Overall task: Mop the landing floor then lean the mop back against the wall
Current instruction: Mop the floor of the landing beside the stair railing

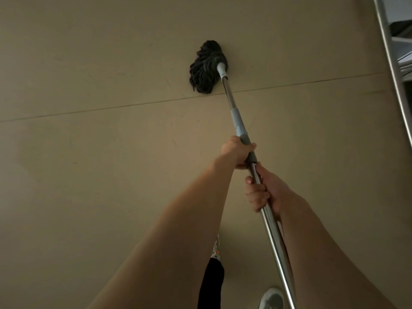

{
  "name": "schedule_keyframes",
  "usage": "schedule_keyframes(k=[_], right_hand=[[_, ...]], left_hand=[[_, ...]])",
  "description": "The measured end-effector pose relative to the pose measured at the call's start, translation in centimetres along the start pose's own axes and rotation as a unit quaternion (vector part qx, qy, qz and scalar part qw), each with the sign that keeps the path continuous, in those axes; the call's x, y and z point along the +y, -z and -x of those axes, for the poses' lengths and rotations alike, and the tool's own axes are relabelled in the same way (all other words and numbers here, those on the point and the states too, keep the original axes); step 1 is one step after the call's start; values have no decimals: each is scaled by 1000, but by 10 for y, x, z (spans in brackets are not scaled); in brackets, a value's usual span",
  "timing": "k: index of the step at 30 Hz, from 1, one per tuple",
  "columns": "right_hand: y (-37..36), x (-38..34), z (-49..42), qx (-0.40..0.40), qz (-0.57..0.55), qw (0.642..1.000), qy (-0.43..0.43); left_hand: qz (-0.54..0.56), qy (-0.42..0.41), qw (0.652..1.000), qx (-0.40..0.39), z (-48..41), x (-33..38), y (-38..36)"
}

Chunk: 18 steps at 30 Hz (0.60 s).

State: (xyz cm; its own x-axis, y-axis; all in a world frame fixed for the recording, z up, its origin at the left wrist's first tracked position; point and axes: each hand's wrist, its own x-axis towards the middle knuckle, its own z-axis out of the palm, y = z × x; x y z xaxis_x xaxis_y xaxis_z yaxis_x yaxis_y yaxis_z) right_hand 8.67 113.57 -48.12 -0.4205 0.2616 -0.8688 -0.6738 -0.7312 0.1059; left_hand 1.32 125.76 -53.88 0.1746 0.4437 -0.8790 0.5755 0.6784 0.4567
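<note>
Both forearms fill the near foreground, reaching forward along the mop handle (274, 228), which serves as the reference line for everything else. Largest in view is the landing floor (89, 130), a plain tan surface that spreads on either side of the handle and is crossed by a thin dark seam passing under the handle just short of the mop head. Off to the right of the handle, at the frame's edge, runs a slanted metal rail (392, 70), with what look like stair edges beyond it. The handle itself is a long steel tube with a grey-blue sleeve, angled from the near right corner out to the dark stringy mop head (204, 68), which lies flat on the floor at the far end. The left hand (239, 153) is wrapped tight around the lower end of the sleeve, fingers curled over the top; the right hand (265, 192) sits just behind it, touching distance away, clenched around the bare steel with the thumb along the tube. Near the handle's close end a light shoe (270, 298) shows, and to its left a dark trouser leg (210, 284). Judging by this, mopping is under way: no clear wet sheen marks how much floor is covered, and leaning the mop against a wall is not yet done.
</note>
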Motion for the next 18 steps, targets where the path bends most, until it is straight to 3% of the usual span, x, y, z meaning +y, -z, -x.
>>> schedule_keyframes(k=[6, 11, 18], right_hand=[[19, 63, 62, 83, 45, 995, -35], [23, 109, 124, 179, 177, 965, -69], [-11, 100, 155, 229, 287, 924, -104]], left_hand=[[42, 98, 988, -108, 63, -42, -19], [97, 138, 970, -176, 131, -84, -37], [196, 125, 958, -166, 169, -90, -25]])
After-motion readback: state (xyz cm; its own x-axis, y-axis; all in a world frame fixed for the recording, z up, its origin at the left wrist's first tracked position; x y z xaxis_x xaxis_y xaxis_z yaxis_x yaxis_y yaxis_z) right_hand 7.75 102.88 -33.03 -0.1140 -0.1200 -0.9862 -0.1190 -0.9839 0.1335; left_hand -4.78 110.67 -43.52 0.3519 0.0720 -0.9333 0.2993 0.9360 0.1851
